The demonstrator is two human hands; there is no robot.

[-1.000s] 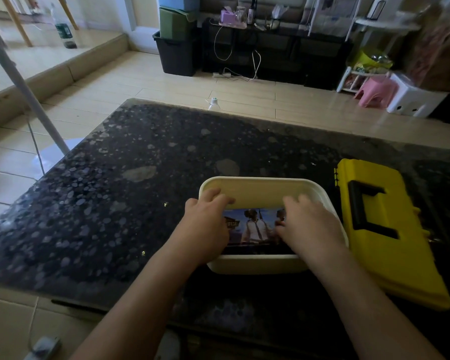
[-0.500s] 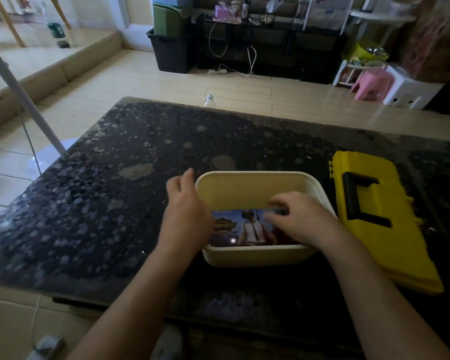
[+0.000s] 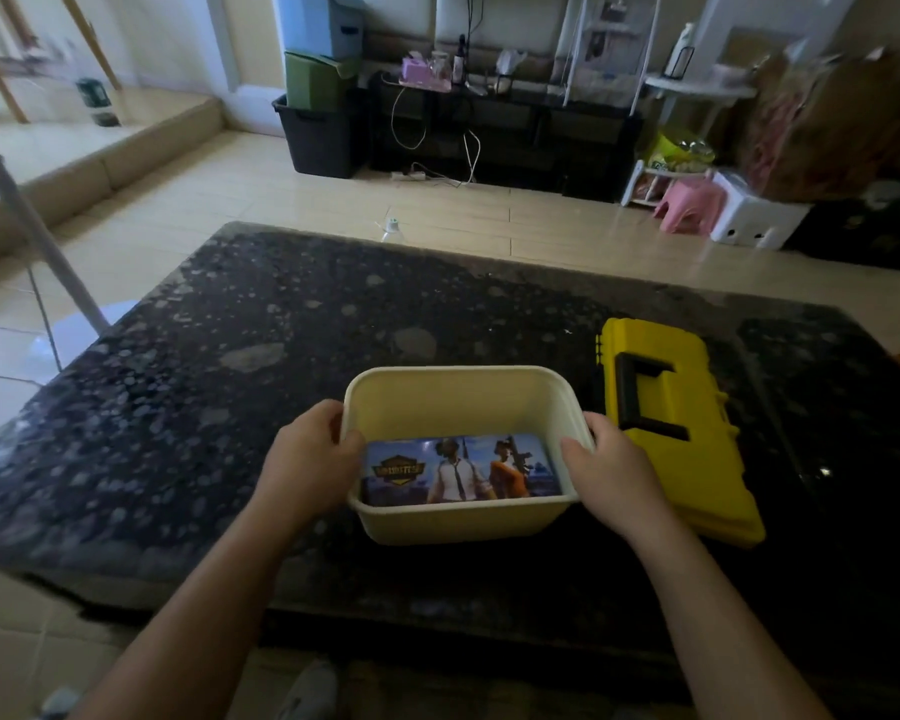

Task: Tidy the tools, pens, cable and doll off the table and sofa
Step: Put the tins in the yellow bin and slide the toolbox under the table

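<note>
My left hand point(image 3: 307, 454) and right hand point(image 3: 614, 472) are gripping the tub point(image 3: 458, 522), fingers point(image 3: 323, 414) curled round its sides, at the table's point(image 3: 230, 407) near edge. Next, maybe lifting it level.

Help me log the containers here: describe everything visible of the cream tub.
The cream tub is a rectangular, open-topped bin with rounded corners and a rolled rim, plastic by its look. It is upright at the near side of the dark speckled table, left of the yellow toolbox. A flat printed case lies inside it. The left hand grips its left rim, the right hand its right rim.
</note>
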